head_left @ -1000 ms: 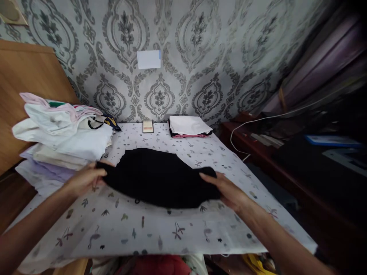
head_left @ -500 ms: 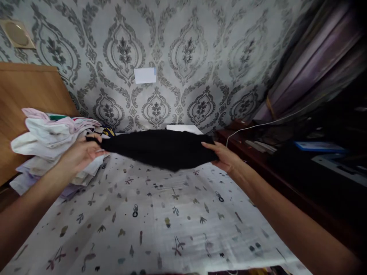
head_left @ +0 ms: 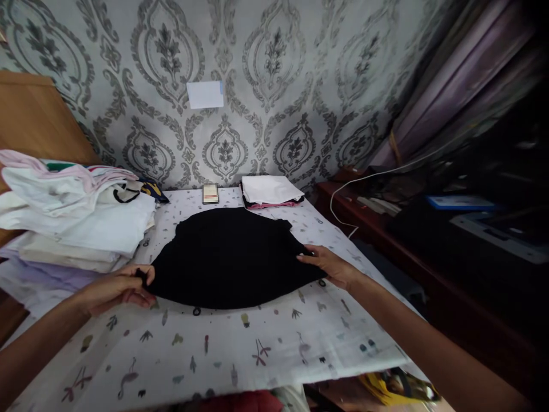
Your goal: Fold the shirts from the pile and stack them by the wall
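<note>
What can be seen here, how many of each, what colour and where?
Cloth: one, black, over sheet
Sheet: one, printed white, centre
Clothes pile: one, mostly white, left
Folded stack: one, white on top, sheet's far edge
Small card: one, cream, left of stack
Paper: one, white, on wall
Wall: one, patterned grey, behind
Board: one, brown, behind pile
Curtain: one, purple, upper right
Cable: one, white, right
Shelf: one, dark red, right
Flat item: one, blue, right
Dark clutter: uncountable, right
Red cloth: one, red, bottom
Yellow item: one, yellow, bottom right
Left hand: one, bare, holding cloth's left end
Right hand: one, bare, holding cloth's right end
</note>
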